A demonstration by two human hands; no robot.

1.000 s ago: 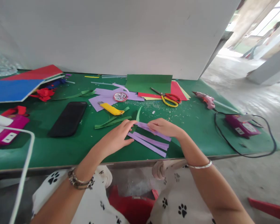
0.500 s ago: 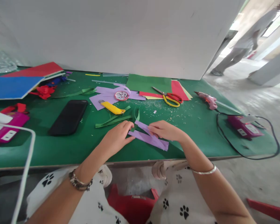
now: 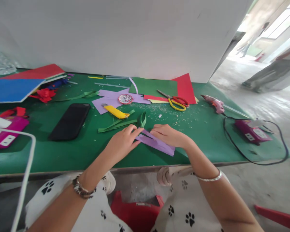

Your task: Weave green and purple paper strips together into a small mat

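A folded purple paper strip (image 3: 157, 145) lies near the table's front edge, its two arms forming a narrow V that opens to the left. My left hand (image 3: 123, 141) pinches the left ends between thumb and fingers. Curled fingers of my right hand (image 3: 168, 134) rest on the upper arm of the strip; the fingertips are partly hidden. Just beyond my left fingertips stands a looped green paper strip (image 3: 142, 120). Flat green strips (image 3: 117, 126) and a yellow utility knife (image 3: 116, 111) lie behind my left hand.
Scissors (image 3: 175, 101) lie by green paper (image 3: 154, 87) and red paper (image 3: 187, 87). A pink glue gun (image 3: 215, 103) and corded purple power strip (image 3: 252, 131) are at right. A black phone (image 3: 70, 122) and blue board (image 3: 14, 90) are at left. Someone's legs (image 3: 273, 75) show in the background.
My right hand has moved slightly left and flattened over the strip, whose arms are closer together. The green loop shows more openly. The red sheet at the back sticks up higher. The background person has moved.
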